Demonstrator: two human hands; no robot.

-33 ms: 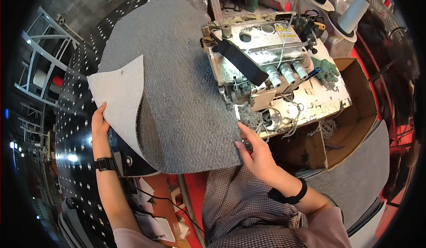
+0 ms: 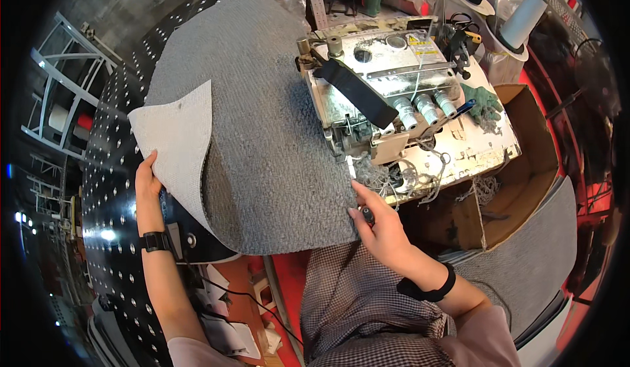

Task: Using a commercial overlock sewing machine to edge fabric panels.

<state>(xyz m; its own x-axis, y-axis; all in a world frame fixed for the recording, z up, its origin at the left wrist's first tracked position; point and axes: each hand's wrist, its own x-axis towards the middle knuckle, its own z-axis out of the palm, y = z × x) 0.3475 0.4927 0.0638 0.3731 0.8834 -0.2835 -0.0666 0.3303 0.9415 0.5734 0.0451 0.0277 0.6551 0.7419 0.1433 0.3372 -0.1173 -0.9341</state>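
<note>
The left hand [image 2: 148, 184] has its grip closed on the folded-over edge of the grey carpet piece [image 2: 262, 124], fingers curled up against the pale underside at about 9 o'clock of the picture. The right hand [image 2: 380, 226] lies at the carpet's near right corner, at about 5 o'clock; its fingers are stretched forward and pressed on the edge, so the grip is a flat hold on the carpet rather than a pinch. A small dark thing sits under its palm; what it is cannot be told.

The carpet is a large, roughly rectangular piece with rounded corners. Its top face is a dark grey, coarse looped pile. Its left corner is turned back in a triangular flap [image 2: 174, 144] that shows a lighter, smoother grey backing. The piece lies spread over the black perforated bench [image 2: 111, 170], running from 12 o'clock down to the centre, and its right edge touches the sewing machine [image 2: 394, 104].

That machine stands at 1 to 2 o'clock: a worn metal body with a black strap across it, 3 ribbed knobs in a row and loose thread tufts [image 2: 384, 173] at its near side. Beyond it, at 3 o'clock, is an open cardboard box [image 2: 525, 150], and at 4 o'clock another grey carpet piece [image 2: 531, 249]. Both wrists wear black bands.
</note>
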